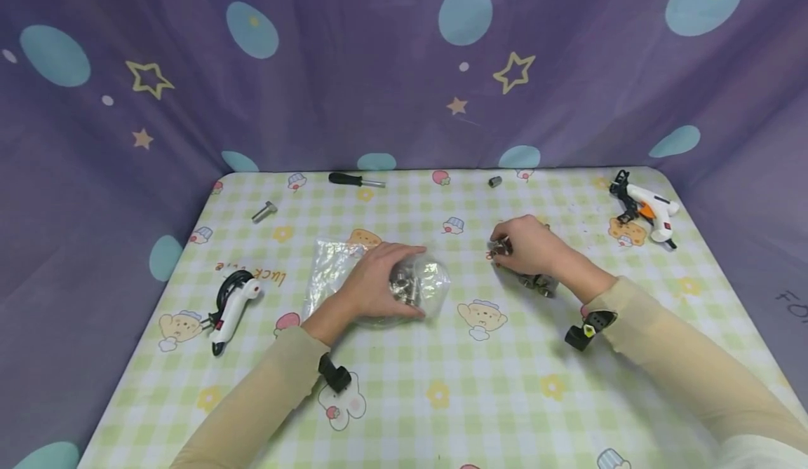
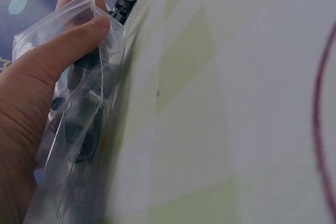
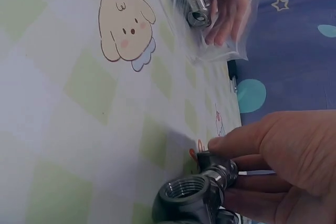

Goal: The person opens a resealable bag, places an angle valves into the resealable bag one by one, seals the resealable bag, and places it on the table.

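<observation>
A clear plastic zip bag [image 1: 330,262] lies left of the table's middle, with several metal pipe fittings [image 1: 404,287] inside. My left hand [image 1: 372,281] grips the bag's mouth end, thumb and fingers spread around it. In the left wrist view the thumb presses the clear film [image 2: 86,4]. To the right, my right hand [image 1: 529,246] pinches a small metal pipe fitting [image 1: 501,247] just at the table surface. More fittings [image 1: 539,285] sit under that hand, partly hidden by it. The right wrist view shows an internally threaded fitting [image 3: 181,198] close by.
A white glue gun [image 1: 233,308] with a black cord lies at left, another white glue gun [image 1: 655,211] at far right. Along the back are a black-handled screwdriver [image 1: 353,179] and a small metal cylinder [image 1: 495,181]. A bolt [image 1: 264,212] lies back left.
</observation>
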The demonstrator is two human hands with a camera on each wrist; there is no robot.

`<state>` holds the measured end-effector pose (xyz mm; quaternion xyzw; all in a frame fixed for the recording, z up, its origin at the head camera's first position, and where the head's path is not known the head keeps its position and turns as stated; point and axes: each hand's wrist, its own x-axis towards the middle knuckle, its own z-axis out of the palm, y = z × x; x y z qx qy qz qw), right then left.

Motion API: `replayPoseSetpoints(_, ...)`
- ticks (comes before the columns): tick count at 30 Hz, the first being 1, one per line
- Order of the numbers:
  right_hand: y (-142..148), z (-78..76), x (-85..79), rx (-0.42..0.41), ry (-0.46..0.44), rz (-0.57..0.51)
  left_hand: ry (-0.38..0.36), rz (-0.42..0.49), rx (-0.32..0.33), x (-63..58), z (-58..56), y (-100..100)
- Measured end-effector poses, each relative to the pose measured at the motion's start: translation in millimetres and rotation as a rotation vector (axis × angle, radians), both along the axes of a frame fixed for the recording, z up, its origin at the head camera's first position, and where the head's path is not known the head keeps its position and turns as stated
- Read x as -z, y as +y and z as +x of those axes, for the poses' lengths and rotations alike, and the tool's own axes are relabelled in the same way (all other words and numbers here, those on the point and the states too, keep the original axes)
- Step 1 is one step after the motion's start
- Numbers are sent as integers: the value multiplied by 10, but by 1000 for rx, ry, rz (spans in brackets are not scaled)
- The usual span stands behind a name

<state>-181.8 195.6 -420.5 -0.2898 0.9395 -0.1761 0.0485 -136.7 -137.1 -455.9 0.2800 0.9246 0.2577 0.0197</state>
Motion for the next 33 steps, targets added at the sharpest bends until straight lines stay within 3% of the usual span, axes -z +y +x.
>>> replayPoseSetpoints(6, -57, 16, -8, 43, -22, -57, 0, 7, 3, -2, 1, 4)
replayPoseSetpoints(12, -242, 83, -55, 75, -96, -257, 3, -2, 4, -6, -3, -3)
replayPoseSetpoints(17, -449, 170, -97, 28, -161, -402, 9, 9, 9, 5, -9, -3)
replayPoseSetpoints(22, -631, 238, -28, -15, -183, -449, 12, 27, 15, 11, -8, -4)
replayPoseSetpoints(28, -802, 289, 142, -41, -158, -473, 14, 32, 13, 7, -4, -5)
replayPoseSetpoints(33, -916, 305, 257, -29, -64, -470, 12, 41, 9, 4, 2, -10)
